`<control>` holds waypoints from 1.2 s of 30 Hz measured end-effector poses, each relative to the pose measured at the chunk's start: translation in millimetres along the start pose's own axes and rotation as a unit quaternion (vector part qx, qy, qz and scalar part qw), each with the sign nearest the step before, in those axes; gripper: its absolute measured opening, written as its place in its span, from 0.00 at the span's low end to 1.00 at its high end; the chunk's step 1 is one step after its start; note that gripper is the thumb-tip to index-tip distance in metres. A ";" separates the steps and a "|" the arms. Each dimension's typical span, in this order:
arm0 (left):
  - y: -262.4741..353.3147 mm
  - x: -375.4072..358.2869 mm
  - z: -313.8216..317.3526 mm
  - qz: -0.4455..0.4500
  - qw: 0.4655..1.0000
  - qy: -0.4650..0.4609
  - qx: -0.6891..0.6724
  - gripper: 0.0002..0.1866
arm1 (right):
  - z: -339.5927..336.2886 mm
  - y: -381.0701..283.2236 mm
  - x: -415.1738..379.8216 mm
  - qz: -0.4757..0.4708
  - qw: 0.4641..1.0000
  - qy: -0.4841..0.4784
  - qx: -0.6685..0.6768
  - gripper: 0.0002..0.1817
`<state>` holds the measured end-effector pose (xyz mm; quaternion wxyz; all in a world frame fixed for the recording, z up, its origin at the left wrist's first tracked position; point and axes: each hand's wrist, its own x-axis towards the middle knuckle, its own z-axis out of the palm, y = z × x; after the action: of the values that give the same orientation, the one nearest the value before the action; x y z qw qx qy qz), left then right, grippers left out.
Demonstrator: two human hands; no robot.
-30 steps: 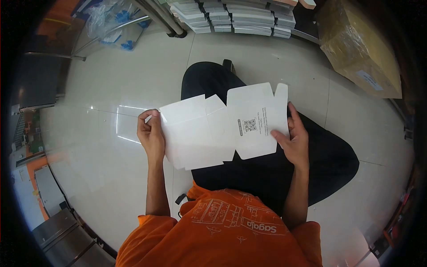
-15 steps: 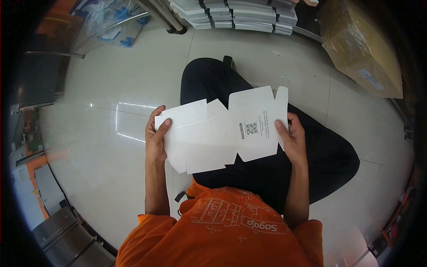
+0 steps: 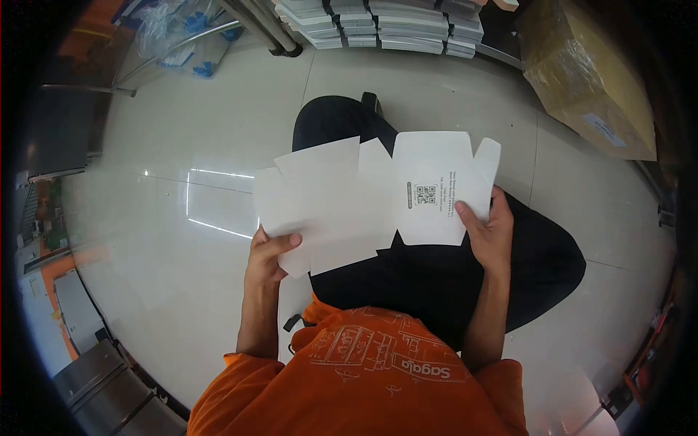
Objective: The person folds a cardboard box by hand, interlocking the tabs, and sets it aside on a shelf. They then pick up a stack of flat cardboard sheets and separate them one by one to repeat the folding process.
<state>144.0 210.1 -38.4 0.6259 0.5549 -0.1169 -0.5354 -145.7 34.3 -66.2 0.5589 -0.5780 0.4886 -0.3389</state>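
A flat white die-cut carton sheet (image 3: 334, 203) is held up over my crossed legs in dark trousers (image 3: 407, 283). Small printed text and a QR code (image 3: 426, 194) show on its right panel. My left hand (image 3: 270, 254) grips the lower left corner, thumb on top and fingers mostly beneath. At the right edge, my right hand (image 3: 488, 227) pinches the sheet with its thumb on the printed panel and its fingers behind. The sheet has notched flaps along its upper and lower edges.
Bundled stacks of flat card (image 3: 407, 27) lie beyond my legs. A large cardboard box (image 3: 589, 87) stands at the upper right. Clear plastic with blue pieces (image 3: 193, 40) is at the upper left, near metal legs (image 3: 265, 25). Steel cabinets (image 3: 109, 385) are at the lower left.
The sheet has shifted right and slightly up. My left hand has moved down to its lower left corner, and my right hand has moved a little to the right.
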 end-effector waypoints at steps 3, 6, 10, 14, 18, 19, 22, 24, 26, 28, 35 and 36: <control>-4.1 -0.7 2.0 -0.007 0.976 -0.108 -0.187 0.42 | 2.7 -30.7 -9.7 -0.057 0.996 0.033 -0.055 0.16; -14.8 -2.6 20.0 0.011 0.977 -0.151 -0.148 0.43 | 8.7 -67.1 -22.7 -0.090 0.987 0.052 -0.124 0.15; -30.0 -7.1 46.9 0.002 0.973 -0.193 -0.122 0.58 | 15.1 -89.6 -35.6 -0.225 0.945 0.049 -0.232 0.13; -33.6 4.2 96.5 0.034 0.881 -0.328 -0.339 0.57 | 29.2 -84.4 -42.0 -0.312 0.905 0.023 -0.288 0.17; -27.0 17.9 140.8 0.021 0.830 -0.380 -0.408 0.52 | 51.6 -77.0 -57.8 -0.313 0.884 -0.033 -0.344 0.23; -36.3 29.2 142.1 0.022 0.820 -0.394 -0.413 0.52 | 54.1 -80.8 -60.1 -0.322 0.879 -0.024 -0.352 0.24; -62.4 73.5 138.4 0.032 0.780 -0.454 -0.428 0.51 | 55.0 -74.3 -60.7 -0.339 0.878 -0.028 -0.337 0.25; -78.8 109.9 132.2 0.044 0.736 -0.512 -0.442 0.50 | 49.7 -75.5 -60.9 -0.310 0.899 -0.058 -0.305 0.25; -94.4 144.3 126.6 0.053 0.684 -0.573 -0.448 0.49 | 45.4 -75.4 -59.7 -0.278 0.917 -0.089 -0.271 0.25; -105.3 168.4 125.2 0.053 0.636 -0.624 -0.451 0.49 | 42.1 -74.2 -52.0 -0.267 0.936 -0.081 -0.215 0.23; -127.1 199.8 120.9 0.036 0.543 -0.700 -0.463 0.45 | 37.3 -68.5 -39.9 -0.187 0.968 -0.104 -0.130 0.18; -126.7 199.0 122.4 0.038 0.548 -0.696 -0.462 0.45 | 40.1 -69.1 -40.9 -0.187 0.968 -0.103 -0.131 0.18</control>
<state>64.3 5.1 -187.7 0.5385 -0.3619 -0.2733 -0.7102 -107.2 78.4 1.8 0.4527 -0.7590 0.3518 -0.3085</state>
